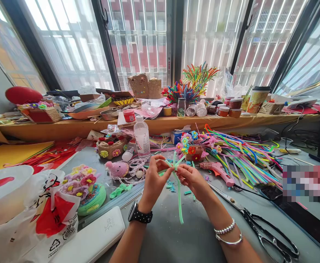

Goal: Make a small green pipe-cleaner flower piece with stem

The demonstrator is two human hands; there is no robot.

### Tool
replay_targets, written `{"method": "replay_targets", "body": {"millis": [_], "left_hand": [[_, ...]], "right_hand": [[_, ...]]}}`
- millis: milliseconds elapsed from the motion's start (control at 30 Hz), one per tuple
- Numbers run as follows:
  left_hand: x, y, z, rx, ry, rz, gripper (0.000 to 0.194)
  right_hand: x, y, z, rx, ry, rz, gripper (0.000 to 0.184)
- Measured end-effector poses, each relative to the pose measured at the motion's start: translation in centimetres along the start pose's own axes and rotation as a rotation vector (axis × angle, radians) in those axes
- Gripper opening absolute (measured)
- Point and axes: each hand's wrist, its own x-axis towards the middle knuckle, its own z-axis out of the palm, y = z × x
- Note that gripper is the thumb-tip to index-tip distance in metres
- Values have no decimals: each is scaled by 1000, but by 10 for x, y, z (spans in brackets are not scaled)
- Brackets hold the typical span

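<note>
My left hand (155, 179) and my right hand (191, 179) are raised over the grey table (173, 237), both pinching a light green pipe cleaner piece (176, 164). Short green ends stick up and out between my fingertips. A long green tail (179, 201) hangs down from the pinch toward the table. My left wrist carries a black watch, my right wrist a bead bracelet and a bangle. Small blue and green cut scraps (171, 186) lie on the table just behind my hands.
Black scissors (261, 228) lie to the right, a pink glue gun (218, 170) beyond them. A heap of coloured pipe cleaners (242, 153) spreads at right. A water bottle (142, 137), flower baskets (194, 148), a white power bank (91, 237) and a plastic bag (47, 215) stand around.
</note>
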Motion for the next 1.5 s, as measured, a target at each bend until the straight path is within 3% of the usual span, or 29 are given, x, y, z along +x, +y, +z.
{"method": "replay_targets", "body": {"millis": [333,567,933,1133,1367,1500], "left_hand": [[6,-8,-1,-308,-51,-334,38],[5,-3,0,-414,-26,-372,42],[2,-6,1,-541,66,-476,40],[2,-7,-1,-567,48,-523,41],[3,-6,1,-562,91,-469,45],[3,-4,2,-539,104,-467,45]], "right_hand": [[1,1,0,-139,37,-87,25],[3,3,-2,-98,112,-53,26],[0,13,1,344,-37,259,19],[3,23,7,455,-31,229,20],[5,23,9,452,-45,259,21],[2,19,11,411,-16,185,25]]}}
